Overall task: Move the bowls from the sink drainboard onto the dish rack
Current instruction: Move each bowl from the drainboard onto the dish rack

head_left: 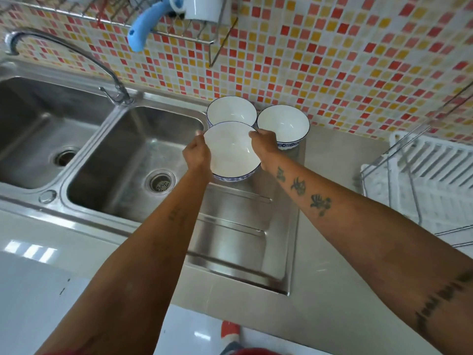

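Observation:
Three white bowls with blue-patterned outsides are at the far end of the steel drainboard (230,226). The nearest bowl (230,149) is gripped on both sides: my left hand (197,152) holds its left rim and my right hand (265,144) holds its right rim. It appears slightly raised and tilted toward me. Behind it, a second bowl (231,110) rests against the tiled wall, and a third bowl (284,124) sits to the right. The dish rack (422,175), white plastic in a wire frame, stands on the counter at the right.
A double steel sink (128,155) with a curved tap (76,52) lies to the left. A wall-mounted wire shelf (179,34) holding a white cup and a blue handle hangs above. Grey counter (332,155) separates drainboard and rack.

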